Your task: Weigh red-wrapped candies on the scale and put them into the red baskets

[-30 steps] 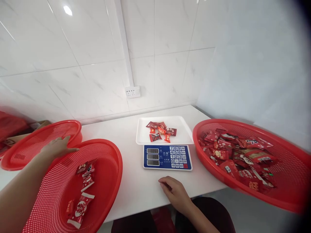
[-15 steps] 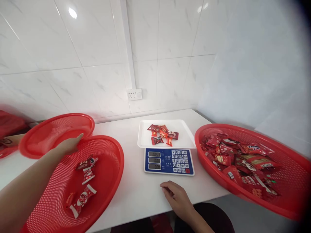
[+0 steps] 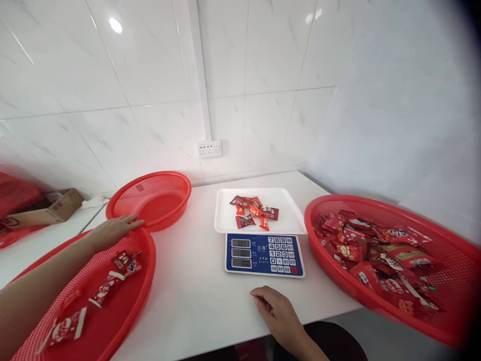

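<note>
My left hand reaches over the near red mesh basket at left, fingers stretched out at its back rim, beside the far red basket. Whether the fingers press on one rim or both cannot be made out. Several wrapped candies lie in the near basket; the far one shows no contents. Curled and loosely closed, my right hand rests at the table's front edge with nothing visible in it. Before it stands a blue-and-white digital scale, its white tray bearing several red wrapped candies.
At right, a large red basket full of wrapped candies overhangs the white table. A cardboard box and red material sit at far left. A tiled wall with a socket closes off the back.
The far red basket has shifted to the right and the near left basket to the left and toward me. My left hand has moved slightly. My right hand stays in place.
</note>
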Demonstrator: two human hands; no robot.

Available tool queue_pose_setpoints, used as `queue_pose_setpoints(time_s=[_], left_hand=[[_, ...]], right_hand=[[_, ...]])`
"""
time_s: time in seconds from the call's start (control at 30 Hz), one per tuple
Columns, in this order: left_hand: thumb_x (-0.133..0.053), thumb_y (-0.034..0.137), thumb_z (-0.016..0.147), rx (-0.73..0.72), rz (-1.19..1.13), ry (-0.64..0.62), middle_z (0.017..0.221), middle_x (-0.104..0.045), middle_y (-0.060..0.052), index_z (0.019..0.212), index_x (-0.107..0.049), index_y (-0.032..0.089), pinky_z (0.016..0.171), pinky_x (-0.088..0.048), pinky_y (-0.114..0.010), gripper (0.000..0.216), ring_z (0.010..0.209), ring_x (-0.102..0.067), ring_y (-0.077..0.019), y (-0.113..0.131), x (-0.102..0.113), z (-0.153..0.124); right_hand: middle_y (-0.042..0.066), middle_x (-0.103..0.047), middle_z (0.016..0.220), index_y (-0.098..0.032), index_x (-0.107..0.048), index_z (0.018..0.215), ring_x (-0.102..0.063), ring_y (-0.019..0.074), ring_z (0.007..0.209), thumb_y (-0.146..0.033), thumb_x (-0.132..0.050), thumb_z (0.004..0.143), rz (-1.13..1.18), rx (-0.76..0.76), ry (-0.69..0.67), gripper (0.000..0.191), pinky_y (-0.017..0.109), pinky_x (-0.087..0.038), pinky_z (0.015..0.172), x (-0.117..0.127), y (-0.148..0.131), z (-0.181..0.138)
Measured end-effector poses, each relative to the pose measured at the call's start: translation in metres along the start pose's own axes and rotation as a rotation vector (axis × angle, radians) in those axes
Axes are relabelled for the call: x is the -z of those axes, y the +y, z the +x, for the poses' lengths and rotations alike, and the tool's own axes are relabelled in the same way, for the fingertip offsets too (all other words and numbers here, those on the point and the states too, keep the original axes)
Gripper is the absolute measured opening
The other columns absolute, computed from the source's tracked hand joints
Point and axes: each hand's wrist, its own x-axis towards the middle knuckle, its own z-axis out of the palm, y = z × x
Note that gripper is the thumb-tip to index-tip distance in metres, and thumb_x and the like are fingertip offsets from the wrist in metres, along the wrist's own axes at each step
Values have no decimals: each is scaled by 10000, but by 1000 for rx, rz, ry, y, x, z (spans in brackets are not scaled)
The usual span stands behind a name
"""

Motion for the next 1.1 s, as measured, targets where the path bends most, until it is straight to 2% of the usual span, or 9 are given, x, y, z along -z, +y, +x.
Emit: queue_pose_setpoints(time_s=[0.17, 0.27, 0.33, 0.43, 0.57, 0.67, 0.83, 0.97, 1.1], left_hand=[[-141, -12, 795, 32, 64, 52, 1204, -545, -9, 1124, -570, 315, 889, -380, -465, 632, 1095, -499, -238, -34, -5, -13], [-172, 60, 797, 119, 50, 100, 1214, -544, 9, 1064, -599, 329, 919, -341, -522, 571, 1147, -452, -266, -48, -1, -16], [-197, 122, 808, 194, 11, 128, 1251, -517, 17, 1038, -606, 300, 972, -274, -538, 501, 1223, -365, -285, -43, 4, -11], [-204, 251, 857, 278, -90, 136, 1317, -456, 2, 1147, -534, 237, 1036, -194, -498, 439, 1289, -257, -287, -11, 6, 7], [-208, 508, 868, 179, -238, 5, 1242, -548, -35, 1287, -411, 231, 916, -410, -329, 541, 1127, -501, -219, 57, -4, 28], [-252, 601, 829, 89, -327, -89, 1236, -560, -18, 1279, -422, 278, 867, -446, -310, 580, 1100, -531, -224, 99, -10, 24], [-289, 616, 813, 45, -497, -192, 1220, -564, -44, 1205, -490, 268, 878, -436, -356, 561, 1101, -525, -263, 129, -2, 7], [-277, 568, 843, 15, -541, -74, 1345, -442, -26, 1319, -340, 297, 923, -412, -357, 551, 1196, -441, -247, 148, 7, 19], [-220, 414, 908, -139, -491, 95, 1368, -400, -38, 1337, -296, 260, 973, -377, -349, 462, 1232, -390, -205, 185, 13, 61]], right_hand=[[30, -631, 791, -218, -597, 883, -565, 159, 657, -279, -389, 869, 1, 2, 10, 217, 271, -454, 577, -1, 1, -1], [31, -627, 778, -214, -597, 884, -560, 157, 653, -289, -387, 870, -2, 2, 5, 224, 267, -450, 573, -1, 1, 0], [32, -627, 783, -211, -597, 890, -559, 155, 654, -290, -388, 869, -2, 4, 2, 225, 263, -446, 573, -1, 2, 0], [29, -624, 776, -208, -598, 891, -557, 151, 653, -274, -393, 867, -8, 10, 4, 217, 258, -439, 574, -2, 3, 1], [33, -621, 778, -200, -598, 893, -558, 150, 658, -257, -397, 865, -15, 22, 19, 210, 259, -439, 595, -3, 3, 1], [36, -621, 781, -197, -599, 892, -561, 152, 669, -253, -400, 864, -18, 25, 28, 209, 260, -440, 609, -3, 3, 0], [39, -624, 779, -199, -602, 891, -565, 155, 676, -255, -403, 861, -18, 34, 28, 208, 264, -438, 613, -3, 5, -1], [42, -628, 786, -199, -601, 886, -570, 157, 683, -256, -397, 863, -2, 45, 30, 213, 264, -439, 615, -2, 5, -1], [42, -633, 797, -195, -605, 880, -572, 154, 688, -245, -405, 856, 6, 55, 36, 208, 260, -441, 621, -2, 3, -1]])
